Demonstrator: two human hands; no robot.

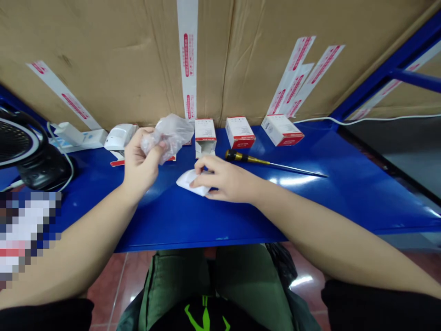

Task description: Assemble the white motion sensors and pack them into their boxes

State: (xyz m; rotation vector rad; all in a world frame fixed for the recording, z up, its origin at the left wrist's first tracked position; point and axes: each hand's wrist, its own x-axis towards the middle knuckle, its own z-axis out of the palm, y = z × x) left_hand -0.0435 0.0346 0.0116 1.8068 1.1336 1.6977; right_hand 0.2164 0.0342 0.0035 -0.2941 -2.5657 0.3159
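Observation:
My left hand is closed on a crumpled clear plastic bag, raised over the back of the blue table. Lower and to the right, my right hand grips a white, rounded plastic piece by its right side, at the tabletop. What lies under those fingers is hidden. Just behind the right hand stands a red and white box with its front flap open. Left of my left hand, a white motion detector rests on a box that is partly covered.
Two more red and white boxes sit along the cardboard backing. A screwdriver with a yellow and black handle lies in front of them. At the left stands a black fan, with a white cable beside it.

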